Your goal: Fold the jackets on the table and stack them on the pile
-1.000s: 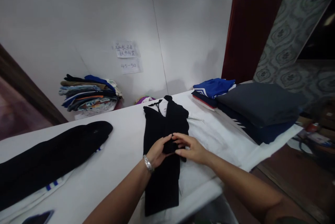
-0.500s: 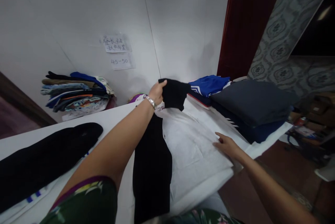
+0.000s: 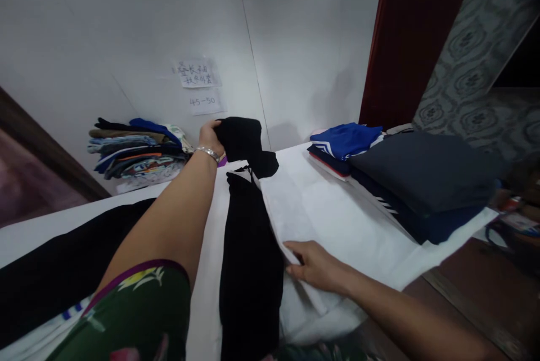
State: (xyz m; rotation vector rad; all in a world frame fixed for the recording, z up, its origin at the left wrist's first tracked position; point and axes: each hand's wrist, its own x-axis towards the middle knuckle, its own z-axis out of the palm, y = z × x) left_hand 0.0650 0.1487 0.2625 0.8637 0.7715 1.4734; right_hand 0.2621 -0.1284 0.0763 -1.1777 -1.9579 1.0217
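A long-sleeved top with a white body (image 3: pixel 287 209) and black sleeves lies on the table before me. One black sleeve (image 3: pixel 253 265) runs lengthwise toward me. My left hand (image 3: pixel 211 139) is closed on a raised black part (image 3: pixel 240 139) of the top, near the wall; its fingertips are partly hidden behind the cloth. Lower down, my right hand (image 3: pixel 316 265) pinches the side edge of the white body, which is folded over toward the black sleeve. At left, another black garment (image 3: pixel 63 248) with white and blue stripes lies flat, partly covered by my left arm.
A stack of folded clothes (image 3: pixel 139 150) stands at the back left. To the right sit a blue garment (image 3: pixel 348 139) and a dark grey folded pile (image 3: pixel 426 172) on the white tabletop (image 3: pixel 358 226). Handwritten paper signs (image 3: pixel 200 72) are on the wall behind.
My left hand has moved left with the black cloth. My right hand has gone from resting near the right side to gripping the white edge, now folded leftward. The view has shifted slightly.
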